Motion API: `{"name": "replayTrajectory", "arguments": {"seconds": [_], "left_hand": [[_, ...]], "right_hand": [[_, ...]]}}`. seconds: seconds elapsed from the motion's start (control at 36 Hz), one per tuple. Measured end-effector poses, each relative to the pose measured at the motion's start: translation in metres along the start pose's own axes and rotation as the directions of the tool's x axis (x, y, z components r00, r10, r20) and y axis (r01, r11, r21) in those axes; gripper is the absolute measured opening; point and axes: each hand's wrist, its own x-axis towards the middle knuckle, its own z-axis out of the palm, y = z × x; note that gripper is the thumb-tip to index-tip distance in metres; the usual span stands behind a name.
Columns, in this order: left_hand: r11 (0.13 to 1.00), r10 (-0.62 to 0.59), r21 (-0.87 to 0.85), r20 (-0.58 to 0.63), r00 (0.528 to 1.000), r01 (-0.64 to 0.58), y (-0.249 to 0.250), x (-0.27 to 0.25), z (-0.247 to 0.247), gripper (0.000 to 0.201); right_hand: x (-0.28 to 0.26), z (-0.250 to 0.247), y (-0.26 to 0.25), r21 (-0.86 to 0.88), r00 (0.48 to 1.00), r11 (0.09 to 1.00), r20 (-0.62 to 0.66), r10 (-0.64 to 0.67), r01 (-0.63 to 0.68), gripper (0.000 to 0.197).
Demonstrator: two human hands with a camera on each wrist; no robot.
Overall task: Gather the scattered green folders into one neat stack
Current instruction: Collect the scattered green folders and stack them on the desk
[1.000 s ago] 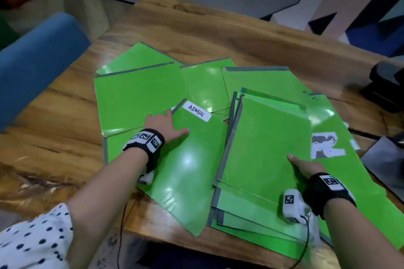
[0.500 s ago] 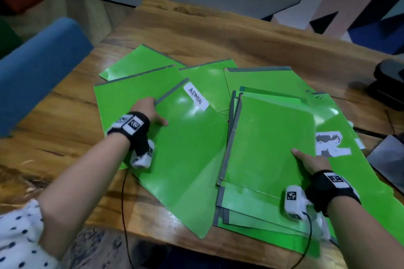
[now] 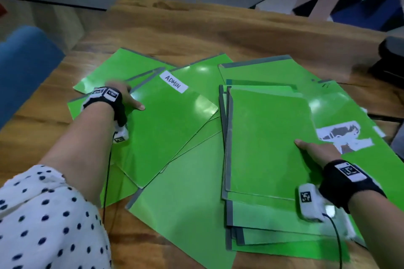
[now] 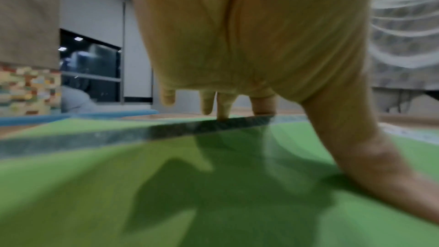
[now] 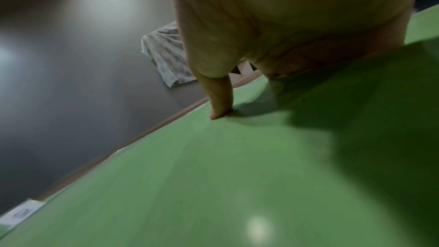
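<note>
Several green folders lie fanned over the wooden table (image 3: 196, 28). My left hand (image 3: 129, 98) pinches the grey spine edge of the folder labelled ADMIN (image 3: 166, 124), thumb on top. In the left wrist view the fingers (image 4: 223, 108) hook over that grey edge. On the right sits a rough folder stack (image 3: 266, 144) with grey spines along its left side. My right hand (image 3: 314, 150) holds the stack's right edge with the thumb (image 5: 221, 100) pressed on the top folder (image 5: 237, 176); the other fingers are hidden behind the edge.
A loose folder (image 3: 185, 209) reaches the table's near edge between the two groups. More folders (image 3: 122, 67) fan out at the far left. A folder with a torn white label (image 3: 343, 137) lies right of the stack. A blue chair (image 3: 24, 61) stands left, a dark object (image 3: 391, 59) far right.
My left hand went from lying flat on the ADMIN folder to gripping its spine edge, and the folder slid away to the far left, uncovering the folder beneath. The right hand stayed put.
</note>
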Motion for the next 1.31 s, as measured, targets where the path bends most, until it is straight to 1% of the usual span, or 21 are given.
{"name": "replayTrajectory", "arguments": {"seconds": [0.03, 0.11, 0.14, 0.19, 0.25, 0.36, 0.47, 0.58, 0.69, 0.75, 0.81, 0.89, 0.94, 1.0, 1.06, 1.08, 1.11, 1.14, 1.19, 1.25, 1.31], "left_hand": [[0.999, 0.001, 0.034, -0.011, 1.0, 0.0, -0.001, 0.0, -0.001, 0.084], [0.996, 0.01, 0.086, -0.08, 0.997, -0.003, 0.001, -0.014, -0.007, 0.07], [0.996, 0.013, 0.094, -0.109, 0.994, -0.003, 0.002, -0.019, -0.009, 0.069], [0.994, 0.022, 0.107, -0.162, 0.986, -0.005, 0.009, -0.032, -0.014, 0.074], [0.996, 0.044, 0.085, -0.224, 0.974, -0.025, 0.015, -0.043, -0.02, 0.075], [0.996, 0.086, 0.063, -0.301, 0.95, -0.07, 0.031, -0.076, -0.039, 0.078], [0.996, 0.089, 0.027, -0.298, 0.95, -0.084, 0.044, -0.111, -0.066, 0.078], [0.989, 0.145, 0.011, -0.276, 0.95, -0.148, 0.055, -0.146, -0.097, 0.073], [0.974, 0.224, 0.032, -0.294, 0.929, -0.225, 0.077, -0.182, -0.126, 0.071], [0.958, 0.287, 0.074, -0.316, 0.904, -0.278, 0.091, -0.204, -0.138, 0.064], [0.934, 0.356, 0.153, -0.357, 0.864, -0.322, 0.106, -0.222, -0.147, 0.054], [0.884, 0.457, 0.31, -0.418, 0.785, -0.35, 0.131, -0.246, -0.156, 0.042], [0.86, 0.502, 0.364, -0.479, 0.72, -0.357, 0.148, -0.262, -0.164, 0.037], [0.862, 0.506, 0.35, -0.548, 0.666, -0.367, 0.163, -0.274, -0.175, 0.032], [0.879, 0.467, 0.236, -0.603, 0.647, -0.414, 0.169, -0.281, -0.181, 0.031], [0.878, 0.44, 0.148, -0.624, 0.646, -0.456, 0.173, -0.281, -0.182, 0.033], [0.87, 0.401, 0.034, -0.631, 0.665, -0.492, 0.175, -0.28, -0.181, 0.036], [0.853, 0.353, -0.09, -0.625, 0.696, -0.515, 0.176, -0.278, -0.178, 0.039], [0.798, 0.255, -0.332, -0.568, 0.782, -0.502, 0.179, -0.267, -0.16, 0.045], [0.743, 0.17, -0.518, -0.467, 0.868, -0.424, 0.181, -0.254, -0.128, 0.054], [0.703, 0.108, -0.638, -0.342, 0.933, -0.315, 0.184, -0.246, -0.089, 0.061]], "right_hand": [[0.0, -0.001, 0.0, -0.005, 1.0, 1.0, 0.002, -0.006, 0.006, 0.069], [-0.003, -0.002, 0.0, -0.053, 0.999, 0.998, -0.014, -0.046, 0.045, 0.074], [-0.005, -0.001, -0.001, -0.084, 0.998, 0.995, -0.024, -0.061, 0.059, 0.077], [-0.012, -0.002, 0.0, -0.139, 0.996, 0.987, -0.031, -0.085, 0.079, 0.087], [-0.019, -0.003, -0.002, -0.182, 0.994, 0.978, -0.019, -0.106, 0.101, 0.092], [-0.029, -0.011, -0.005, -0.216, 0.992, 0.968, 0.029, -0.123, 0.126, 0.091], [-0.037, -0.019, -0.006, -0.184, 0.989, 0.974, 0.098, -0.113, 0.129, 0.083], [-0.043, -0.026, -0.009, -0.203, 0.986, 0.972, 0.141, -0.091, 0.119, 0.077], [-0.047, -0.027, -0.008, -0.22, 0.979, 0.968, 0.19, -0.079, 0.121, 0.072], [-0.048, -0.03, -0.008, -0.227, 0.976, 0.966, 0.203, -0.076, 0.122, 0.069], [-0.049, -0.032, -0.009, -0.241, 0.972, 0.96, 0.216, -0.088, 0.14, 0.067], [-0.049, -0.039, -0.011, -0.269, 0.968, 0.948, 0.224, -0.112, 0.172, 0.064], [-0.048, -0.043, -0.012, -0.268, 0.96, 0.943, 0.248, -0.129, 0.196, 0.062], [-0.046, -0.048, -0.014, -0.256, 0.951, 0.943, 0.277, -0.141, 0.214, 0.059], [-0.044, -0.049, -0.014, -0.232, 0.937, 0.945, 0.316, -0.151, 0.231, 0.055], [-0.04, -0.049, -0.011, -0.219, 0.933, 0.948, 0.325, -0.153, 0.231, 0.055], [-0.033, -0.048, -0.008, -0.193, 0.933, 0.955, 0.325, -0.154, 0.225, 0.057], [-0.025, -0.046, -0.004, -0.15, 0.932, 0.966, 0.329, -0.153, 0.211, 0.06], [-0.016, -0.044, 0.0, -0.011, 0.929, 0.987, 0.338, -0.149, 0.162, 0.068], [-0.02, -0.046, -0.002, 0.13, 0.928, 0.986, 0.341, -0.148, 0.109, 0.072], [-0.024, -0.049, -0.003, 0.241, 0.924, 0.969, 0.355, -0.141, 0.056, 0.078]]}}
